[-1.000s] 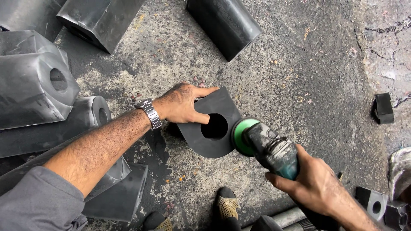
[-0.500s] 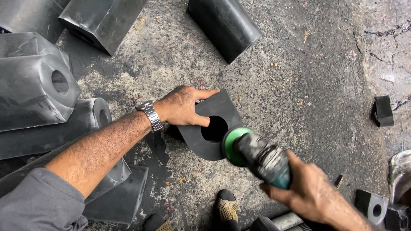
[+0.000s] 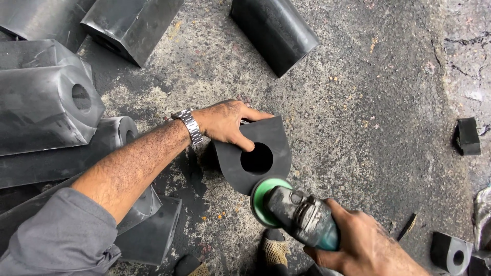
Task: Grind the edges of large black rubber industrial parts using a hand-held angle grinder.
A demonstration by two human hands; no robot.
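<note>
Stained concrete floor (image 3: 358, 102) carries a holed black block (image 3: 258, 153) gripped by the left hand (image 3: 225, 122), while the right hand (image 3: 360, 248), partly cropped, clutches a grinder (image 3: 296, 214).

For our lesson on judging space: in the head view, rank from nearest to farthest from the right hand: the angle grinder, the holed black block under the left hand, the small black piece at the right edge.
1. Angle grinder: gripped in the right hand.
2. Holed black block: up-left, beyond the green disc.
3. Small black piece: far right, upper edge.
</note>
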